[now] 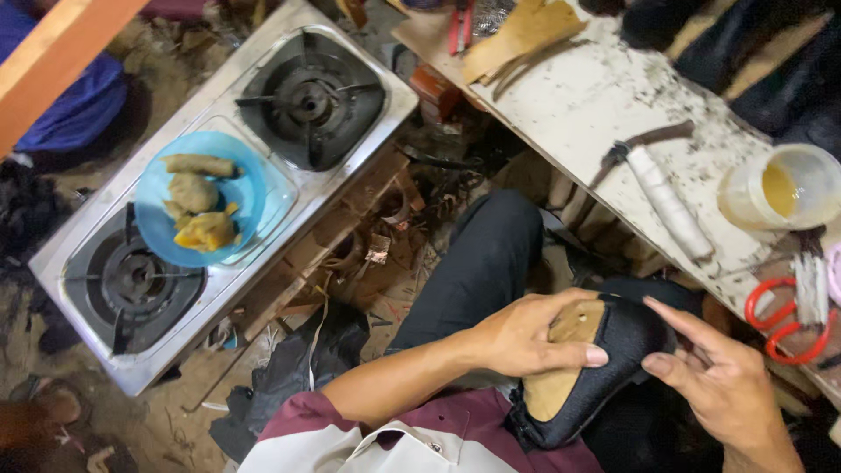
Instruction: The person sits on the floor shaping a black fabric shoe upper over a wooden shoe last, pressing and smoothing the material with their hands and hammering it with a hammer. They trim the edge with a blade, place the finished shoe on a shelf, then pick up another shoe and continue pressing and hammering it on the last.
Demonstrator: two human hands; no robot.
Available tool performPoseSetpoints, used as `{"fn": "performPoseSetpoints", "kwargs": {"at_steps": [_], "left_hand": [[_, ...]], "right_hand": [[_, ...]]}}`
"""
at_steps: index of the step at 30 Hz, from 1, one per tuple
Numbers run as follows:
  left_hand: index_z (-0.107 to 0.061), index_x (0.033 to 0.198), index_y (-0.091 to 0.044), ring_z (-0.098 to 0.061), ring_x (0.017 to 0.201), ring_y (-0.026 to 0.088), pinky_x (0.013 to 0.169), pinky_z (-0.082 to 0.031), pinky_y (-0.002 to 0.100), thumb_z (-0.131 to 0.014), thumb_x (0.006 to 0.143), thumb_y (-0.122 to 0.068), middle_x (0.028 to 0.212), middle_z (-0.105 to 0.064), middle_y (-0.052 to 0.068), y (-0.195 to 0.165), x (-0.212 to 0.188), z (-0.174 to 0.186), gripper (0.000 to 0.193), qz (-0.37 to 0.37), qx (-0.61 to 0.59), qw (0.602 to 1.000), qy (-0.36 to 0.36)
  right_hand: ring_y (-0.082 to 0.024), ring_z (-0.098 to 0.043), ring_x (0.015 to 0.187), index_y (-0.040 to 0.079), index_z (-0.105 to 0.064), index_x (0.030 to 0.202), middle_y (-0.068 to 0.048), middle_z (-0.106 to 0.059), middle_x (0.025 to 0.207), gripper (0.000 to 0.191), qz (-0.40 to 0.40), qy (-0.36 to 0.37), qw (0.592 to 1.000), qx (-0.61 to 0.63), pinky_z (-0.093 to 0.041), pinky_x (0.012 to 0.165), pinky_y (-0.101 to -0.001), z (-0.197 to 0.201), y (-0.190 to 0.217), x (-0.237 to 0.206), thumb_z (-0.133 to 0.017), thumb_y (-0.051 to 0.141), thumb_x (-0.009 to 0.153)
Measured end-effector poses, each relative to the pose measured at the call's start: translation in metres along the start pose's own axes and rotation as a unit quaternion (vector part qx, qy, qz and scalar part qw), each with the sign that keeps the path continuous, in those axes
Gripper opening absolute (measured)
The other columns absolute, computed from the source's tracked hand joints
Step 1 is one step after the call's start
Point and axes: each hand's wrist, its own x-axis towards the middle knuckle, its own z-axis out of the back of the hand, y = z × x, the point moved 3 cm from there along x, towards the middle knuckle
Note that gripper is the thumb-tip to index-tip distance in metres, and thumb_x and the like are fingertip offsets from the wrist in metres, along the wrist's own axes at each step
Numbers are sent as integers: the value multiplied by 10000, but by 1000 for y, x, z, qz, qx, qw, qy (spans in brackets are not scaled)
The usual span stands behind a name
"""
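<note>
Stove: a two-burner gas stove (350,149) with a steel top lies on the floor at the left, well apart from the hands.
Worktop: a white, stained worktop (578,96) runs along the upper right, just beyond the person's knee.
Shoe upper: a black shoe upper (626,346) with a tan insole showing rests on the person's lap, sole side up, between the two hands.
Blue bowl: a blue bowl (250,188) sits on the stove between the burners, with brownish food pieces in it.
Left hand: the left hand (526,333) is closed around the shoe upper, thumb across the tan insole, fingers wrapped over its edge.
Right hand: the right hand (723,385) is open, fingers spread, its forefinger touching the black toe end; it grips nothing.
Jar: a clear plastic jar (784,188) of yellowish liquid stands on the worktop.
Hammer: a hammer (670,206) with a white-wrapped handle lies near the jar.
Scissors: red-handled scissors (775,324) lie at the worktop's near edge.
</note>
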Motion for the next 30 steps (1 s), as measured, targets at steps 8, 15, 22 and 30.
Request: {"fn": "performPoseSetpoints", "kwargs": {"at_steps": [8, 15, 22, 30], "left_hand": [[-491, 1500, 0, -713, 1149, 304, 976, -548, 373, -715, 899, -534, 1220, -713, 222, 5, -2, 9, 834, 31, 6, 999, -16], [-506, 1485, -20, -724, 1075, 293, 928, -554, 366, -692, 874, -539, 1157, -728, 215, 10, -3, 9, 823, 75, 14, 996, -53], [-525, 1423, -11, -670, 1009, 167, 881, -560, 343, -782, 865, -392, 1122, -706, 110, 20, -4, 14, 722, 113, -67, 989, -64], [-497, 1437, -27, -633, 1119, 129, 988, -526, 296, -767, 911, -207, 1215, -666, 56, 42, 8, 16, 618, 68, -176, 981, -52]], "right_hand": [[-56, -429, 673, 46, -629, 1438, 41, -502, 760, 564, 1, -17, 999, -28, -342, 614, -203, -8, 34, 7, -654, 94, 877], [-75, -457, 684, 70, -617, 1437, 28, -535, 770, 558, 17, -52, 997, -50, -398, 632, -233, -30, 56, 13, -629, 76, 879], [-134, -565, 686, 93, -563, 1508, -95, -600, 786, 611, -28, -10, 995, -99, -494, 622, -275, -46, 66, 15, -661, 79, 905], [-134, -735, 709, 71, -591, 1412, -141, -770, 798, 586, -20, 13, 999, -48, -600, 668, -289, -47, 85, 20, -711, 116, 840]]}}
